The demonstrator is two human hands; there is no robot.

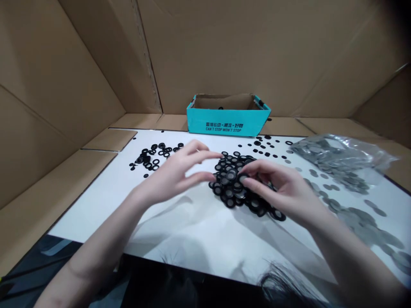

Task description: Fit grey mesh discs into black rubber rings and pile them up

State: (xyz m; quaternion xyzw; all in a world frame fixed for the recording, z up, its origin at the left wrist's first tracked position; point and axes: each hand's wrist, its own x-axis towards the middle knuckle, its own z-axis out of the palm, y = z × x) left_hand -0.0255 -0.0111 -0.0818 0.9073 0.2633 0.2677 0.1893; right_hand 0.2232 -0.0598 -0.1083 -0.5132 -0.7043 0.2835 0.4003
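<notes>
In the middle of the white table lies a pile of black rings with grey discs in them. My right hand is over the pile's right side, with thumb and fingers pinched on one black ring with a grey disc. At the pile's left edge is my left hand. Its index finger and thumb are stretched out and spread, with nothing visible between them, and the tips are close to the outer rings. Its other fingers are partly hidden behind the index finger.
Loose black rings lie at the left. Behind the pile stands a turquoise cardboard box. Small black discs are scattered at the back right, near a clear plastic bag of grey discs. More grey discs spread across the right. Cardboard walls surround the table.
</notes>
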